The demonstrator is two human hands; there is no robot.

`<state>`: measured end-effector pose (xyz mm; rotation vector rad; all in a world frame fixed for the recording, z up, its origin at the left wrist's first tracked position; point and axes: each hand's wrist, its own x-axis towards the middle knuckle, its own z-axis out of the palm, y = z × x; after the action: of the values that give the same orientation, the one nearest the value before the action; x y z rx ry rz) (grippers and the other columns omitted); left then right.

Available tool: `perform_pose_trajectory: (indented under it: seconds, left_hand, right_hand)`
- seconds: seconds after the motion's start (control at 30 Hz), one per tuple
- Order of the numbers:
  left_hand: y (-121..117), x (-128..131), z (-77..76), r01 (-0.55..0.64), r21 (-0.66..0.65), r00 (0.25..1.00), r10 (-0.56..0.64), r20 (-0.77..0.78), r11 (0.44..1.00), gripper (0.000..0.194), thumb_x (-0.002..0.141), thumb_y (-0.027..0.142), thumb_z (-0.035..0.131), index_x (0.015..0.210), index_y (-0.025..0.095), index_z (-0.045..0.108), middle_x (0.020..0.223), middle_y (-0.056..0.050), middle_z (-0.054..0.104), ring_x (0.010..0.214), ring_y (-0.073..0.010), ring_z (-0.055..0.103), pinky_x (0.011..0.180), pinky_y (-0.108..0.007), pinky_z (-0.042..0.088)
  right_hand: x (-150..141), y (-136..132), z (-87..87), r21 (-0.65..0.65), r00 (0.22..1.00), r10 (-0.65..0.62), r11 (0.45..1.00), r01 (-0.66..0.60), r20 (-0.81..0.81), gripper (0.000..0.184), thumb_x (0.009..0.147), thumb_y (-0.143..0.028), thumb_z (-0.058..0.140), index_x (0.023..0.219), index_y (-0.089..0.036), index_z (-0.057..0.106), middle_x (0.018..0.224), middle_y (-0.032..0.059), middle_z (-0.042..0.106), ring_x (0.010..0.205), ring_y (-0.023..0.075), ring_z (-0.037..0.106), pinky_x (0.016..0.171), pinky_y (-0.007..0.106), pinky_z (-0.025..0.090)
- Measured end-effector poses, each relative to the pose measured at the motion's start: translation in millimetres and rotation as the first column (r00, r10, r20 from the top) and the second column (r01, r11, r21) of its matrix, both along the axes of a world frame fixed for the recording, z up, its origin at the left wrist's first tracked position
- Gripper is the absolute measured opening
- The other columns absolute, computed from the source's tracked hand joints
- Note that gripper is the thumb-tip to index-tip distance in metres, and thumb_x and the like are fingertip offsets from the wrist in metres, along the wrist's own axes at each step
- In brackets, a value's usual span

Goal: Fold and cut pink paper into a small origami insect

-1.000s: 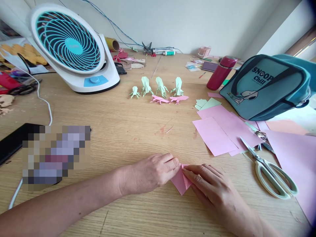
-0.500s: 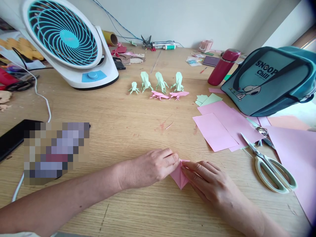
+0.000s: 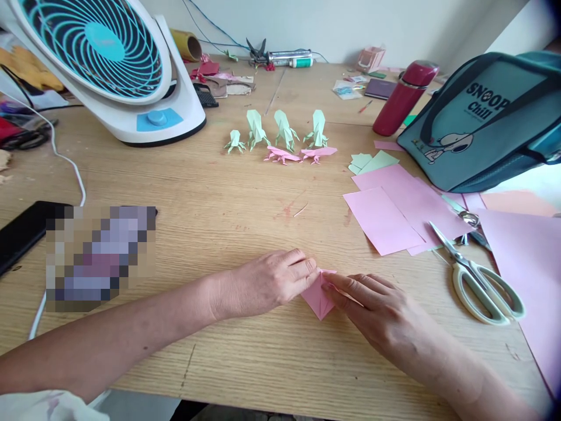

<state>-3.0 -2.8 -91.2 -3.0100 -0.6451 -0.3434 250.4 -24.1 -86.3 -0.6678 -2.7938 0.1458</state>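
Observation:
A small piece of folded pink paper [image 3: 318, 303] lies on the wooden table [image 3: 245, 351], one pointed corner towards me and creases running up its middle. From the left, my left hand [image 3: 280, 278] is closed on its edge, fingertips pressed together near the top. My right hand [image 3: 372, 304] reaches in from the right; its fingers rest on the paper's right side and pinch a fold there. The fingertips of both hands almost meet and hide part of the upper edge.
Green origami figures [image 3: 284, 130] and pink ones [image 3: 318, 153] stand further back. Scissors [image 3: 480, 283] and pink sheets [image 3: 383, 219] lie at right, near a teal bag [image 3: 473, 123] and a red flask [image 3: 405, 98]. A fan [image 3: 144, 88] stands at the left.
The whole view has shifted, so everything sits higher in the picture. My right fingers have moved slightly over the fold; my left hand keeps its hold on the paper.

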Motion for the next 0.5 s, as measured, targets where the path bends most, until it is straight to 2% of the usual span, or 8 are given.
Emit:
perform_pose_trajectory:
  seconds: [0.23, 0.5]
  left_hand:
    - [0.4, -0.5, -0.6, 0.000, -0.007, 1.000, 0.000, -0.008, 1.000, 0.033, 0.097, 0.005, 0.043, 0.126, 0.007, 0.058, 0.113, -0.012, 0.066, 0.104, -0.0213, 0.059, 0.091, -0.032, 0.052]
    - [0.3, -0.4, -0.5, -0.001, -0.015, 1.000, 0.001, -0.002, 1.000, 0.035, 0.097, 0.006, 0.044, 0.130, 0.007, 0.055, 0.113, -0.012, 0.066, 0.104, -0.0210, 0.059, 0.090, -0.032, 0.053]
  right_hand:
    - [0.8, -0.6, 1.2, 0.016, 0.999, 0.013, 1.000, -0.014, 0.029, 0.035, 0.098, -0.008, 0.039, 0.127, -0.004, 0.059, 0.117, 0.0208, 0.068, 0.096, 0.0271, 0.065, 0.075, 0.042, 0.058]
    - [-1.0, -2.4, -0.8, -0.007, 1.000, 0.007, 1.000, -0.007, 0.007, 0.036, 0.096, -0.007, 0.039, 0.123, -0.007, 0.063, 0.121, 0.0201, 0.066, 0.097, 0.0271, 0.064, 0.073, 0.041, 0.058]
